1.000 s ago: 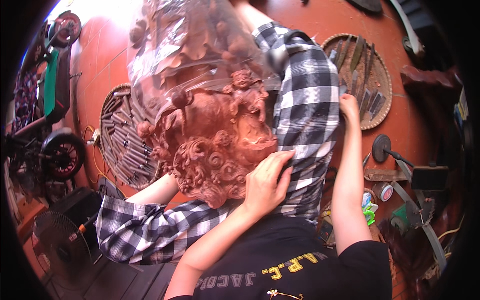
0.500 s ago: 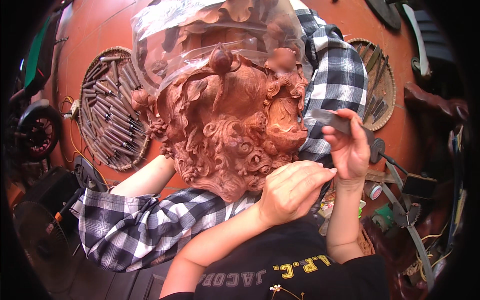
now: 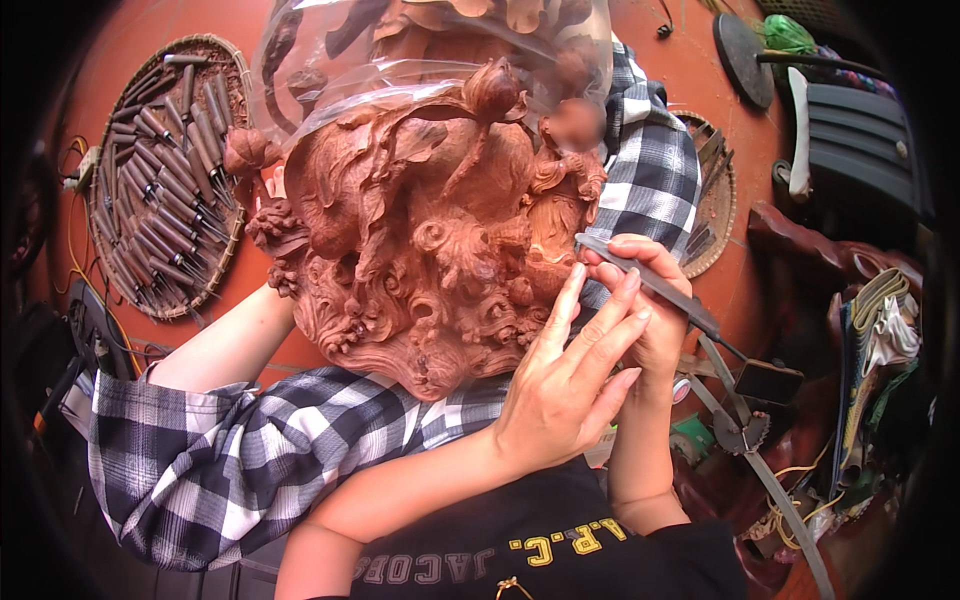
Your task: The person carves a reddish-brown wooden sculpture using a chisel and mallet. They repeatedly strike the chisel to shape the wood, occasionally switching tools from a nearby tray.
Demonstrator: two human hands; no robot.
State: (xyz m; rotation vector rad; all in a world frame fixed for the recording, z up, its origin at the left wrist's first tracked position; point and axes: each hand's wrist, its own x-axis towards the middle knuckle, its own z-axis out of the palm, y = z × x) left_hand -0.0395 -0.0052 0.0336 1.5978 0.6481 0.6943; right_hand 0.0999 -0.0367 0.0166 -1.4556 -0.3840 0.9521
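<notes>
A large reddish-brown wood carving point(image 3: 395, 265), cut with swirls, leaves and a small figure at its right side, rests between my legs in checked cloth point(image 3: 260, 440). My right hand point(image 3: 658, 325) grips a narrow dark-grey metal scraping tool point(image 3: 660, 288), its slightly bent tip at the carving's right edge by the small figure. My left hand point(image 3: 560, 400) has its fingers stretched out and apart, close beside the right hand and partly in front of it. One of its fingertips is near the carving's lower right; whether it touches the wood I cannot tell.
Clear plastic wrap point(image 3: 430, 85) covers the carving's far part. On the left, a round woven basket point(image 3: 240, 110) holds several wooden-handled chisels. Another basket point(image 3: 728, 225) with flat dark tools lies at right. A metal stand with straps point(image 3: 790, 510) and cluttered gear are at the lower right.
My right hand has brought the tool left and down, to the carving's edge. My left hand's fingers have spread out and risen beside it. The whole view has shifted somewhat.
</notes>
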